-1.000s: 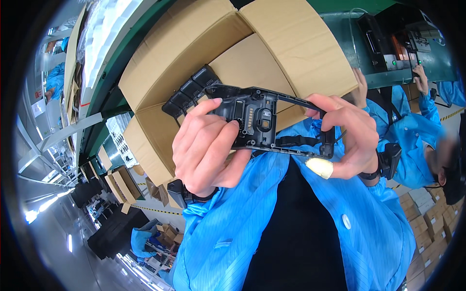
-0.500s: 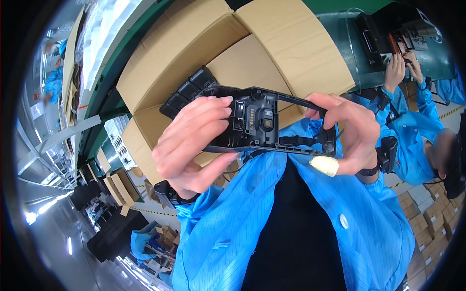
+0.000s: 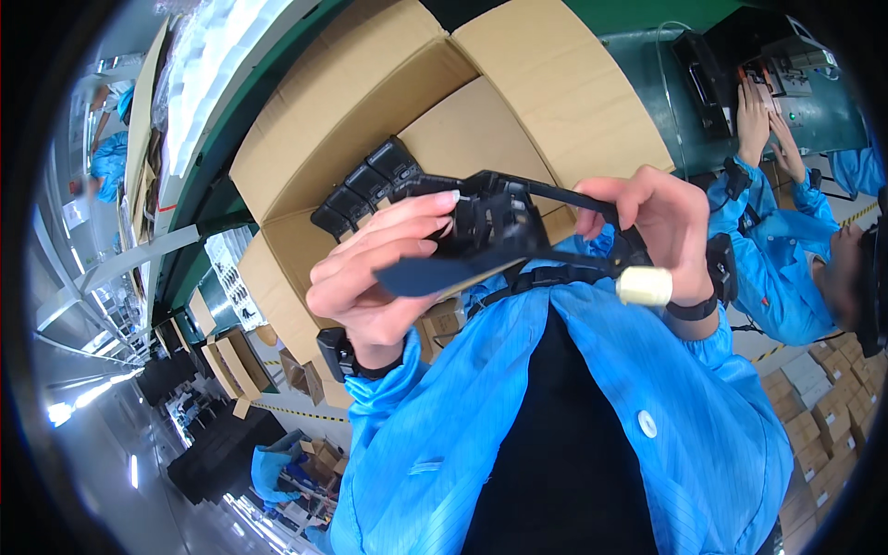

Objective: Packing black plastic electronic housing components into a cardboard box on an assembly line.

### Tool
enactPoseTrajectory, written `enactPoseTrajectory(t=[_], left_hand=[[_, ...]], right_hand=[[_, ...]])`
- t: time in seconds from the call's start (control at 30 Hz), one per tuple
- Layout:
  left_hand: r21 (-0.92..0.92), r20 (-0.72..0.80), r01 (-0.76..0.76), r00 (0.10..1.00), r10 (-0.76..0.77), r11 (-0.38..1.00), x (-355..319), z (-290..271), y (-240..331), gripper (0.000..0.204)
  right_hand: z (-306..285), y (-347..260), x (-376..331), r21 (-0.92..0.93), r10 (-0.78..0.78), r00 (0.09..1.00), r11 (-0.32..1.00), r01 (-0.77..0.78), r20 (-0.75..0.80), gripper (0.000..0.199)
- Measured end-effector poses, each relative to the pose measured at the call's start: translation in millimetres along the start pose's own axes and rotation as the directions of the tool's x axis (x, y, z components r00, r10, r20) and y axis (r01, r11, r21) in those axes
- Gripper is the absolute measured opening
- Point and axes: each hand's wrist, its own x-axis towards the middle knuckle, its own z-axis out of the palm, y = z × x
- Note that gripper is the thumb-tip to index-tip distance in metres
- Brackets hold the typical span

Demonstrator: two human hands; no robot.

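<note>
Between my hands is a black plastic housing (image 3: 504, 220) with an open rectangular frame at its right end. It is tilted edge-on and partly blurred, so its inner parts hardly show. My left hand (image 3: 384, 264) grips the wider left end, fingers over the top. At the framed end, my right hand (image 3: 661, 227) pinches the rim, with a pale yellow cover (image 3: 645, 286) on its thumb. Behind my left hand, several similar black housings (image 3: 370, 183) stand in a row inside an open cardboard box (image 3: 476, 129).
The box flaps (image 3: 564, 83) spread wide just beyond my hands. To the right, a co-worker in blue (image 3: 786, 250) has both hands at a black device (image 3: 768, 79) on a green bench (image 3: 638, 69). Stacked cartons (image 3: 828, 416) stand at lower right.
Both hands have rolled the housing from showing its inner face to a steeper, edge-on tilt. The co-worker's hands have shifted at the black device.
</note>
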Motion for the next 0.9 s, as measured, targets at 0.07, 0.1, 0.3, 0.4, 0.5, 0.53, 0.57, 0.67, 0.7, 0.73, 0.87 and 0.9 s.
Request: enactPoseTrajectory(t=[0.07,0.1,0.3,0.4,0.5,0.53,0.57,0.67,0.7,0.73,0.87,0.9], left_hand=[[0.090,-0.076,0.042,0.997,-0.035,0.995,3.8,9.0,3.3,0.025],[0.065,-0.083,-0.025,0.996,0.030,0.998,6.2,10.0,-4.3,0.027],[0.219,-0.153,0.277,0.957,-0.247,0.936,26.0,-25.5,-42.4,0.034],[0.438,0.006,0.293,0.944,-0.329,0.850,50.8,-46.3,-87.1,0.030],[0.555,0.213,0.368,0.804,-0.555,0.746,55.2,-50.7,-136.6,0.026],[0.598,0.311,0.339,0.737,-0.600,0.727,49.0,-48.3,-160.7,0.026],[0.630,0.410,0.296,0.659,-0.631,0.718,42.4,-44.9,-183.4,0.026],[0.681,0.382,0.340,0.591,-0.711,0.648,20.3,-35.7,-236.6,0.031],[0.672,0.395,0.331,0.596,-0.699,0.662,6.5,-36.0,-255.7,0.031],[0.703,0.347,0.266,0.681,-0.645,0.660,-8.1,-37.8,-274.6,0.036],[0.780,0.300,0.196,0.717,-0.629,0.595,-17.0,-34.1,-292.5,0.053],[0.800,0.287,0.181,0.722,-0.630,0.572,-20.7,-27.8,-287.4,0.056]], right_hand=[[2.2,8.9,0.5,0.107,0.075,0.996,0.992,-0.070,-0.040,0.047],[3.9,13.6,0.6,0.216,0.160,0.985,0.966,-0.142,-0.068,0.046],[-5.5,37.9,1.1,0.052,0.073,0.904,0.997,-0.056,-0.422,0.038],[-33.0,39.5,-15.5,0.279,0.068,0.863,0.956,0.086,-0.500,0.025],[-58.9,46.5,-24.6,0.252,0.051,0.831,0.962,0.109,-0.554,0.025],[-66.3,49.5,-27.6,0.218,0.040,0.800,0.969,0.114,-0.598,0.025],[-72.4,52.5,-31.7,0.210,0.028,0.798,0.970,0.124,-0.603,0.025],[-94.4,68.5,-41.3,0.175,0.056,0.701,0.979,0.100,-0.711,0.023],[-101.7,78.2,-44.0,0.166,0.053,0.689,0.981,0.097,-0.723,0.021],[-108.5,87.7,-45.7,0.153,0.072,0.678,0.986,0.060,-0.731,0.021],[-149.6,140.3,-48.5,0.014,0.113,0.512,0.981,-0.193,-0.852,0.018],[-159.9,156.3,-45.7,-0.061,0.105,0.426,0.932,-0.359,-0.899,0.016]])
